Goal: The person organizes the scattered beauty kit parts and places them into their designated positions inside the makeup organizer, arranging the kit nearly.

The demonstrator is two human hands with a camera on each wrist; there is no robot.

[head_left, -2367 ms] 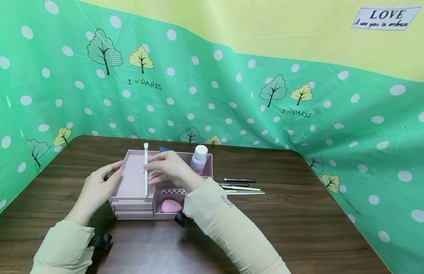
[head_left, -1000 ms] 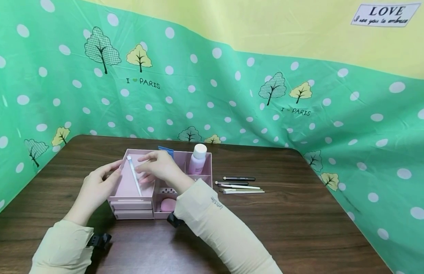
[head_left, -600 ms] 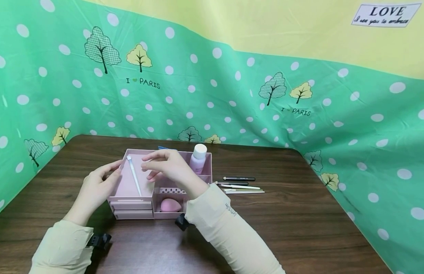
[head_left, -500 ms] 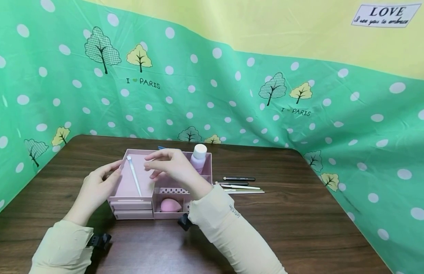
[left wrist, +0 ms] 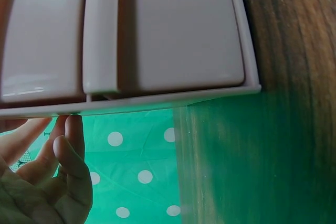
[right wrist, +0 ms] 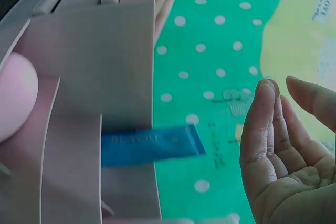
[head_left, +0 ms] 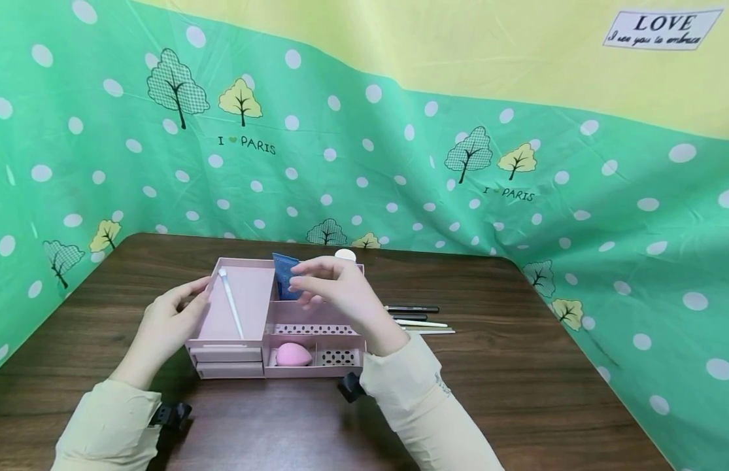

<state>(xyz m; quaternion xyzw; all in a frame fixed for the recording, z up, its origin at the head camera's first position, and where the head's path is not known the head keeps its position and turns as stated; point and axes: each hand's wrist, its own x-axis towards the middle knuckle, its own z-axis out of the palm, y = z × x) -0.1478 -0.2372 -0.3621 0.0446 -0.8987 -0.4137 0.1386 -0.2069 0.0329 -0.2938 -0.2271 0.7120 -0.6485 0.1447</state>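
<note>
A pink desktop organizer (head_left: 225, 371) stands on the table. In its upper left tray lies a white makeup brush (head_left: 231, 304), slanted along the tray. My left hand (head_left: 167, 327) rests with its fingertips against the organizer's left side; the left wrist view shows those fingers (left wrist: 74, 169) touching the wall. Above the rear compartments hovers my right hand (head_left: 346, 297), holding nothing, its fingers loosely bent and thumb apart in the right wrist view. Close to its fingertips in the head view, a blue tube (head_left: 284, 275) leans upright in a rear compartment.
A pink makeup sponge (head_left: 293, 354) sits in the front compartment. Behind my right hand shows the white cap (head_left: 345, 254) of a bottle, its body hidden. Several makeup brushes (head_left: 425, 323), black and white, lie on the table right of the organizer. A polka-dot curtain (head_left: 364, 163) hangs behind.
My right hand has laid the white makeup brush in the tray, let go and moved right over the rear compartments, now covering most of the bottle. The left hand has stayed put.
</note>
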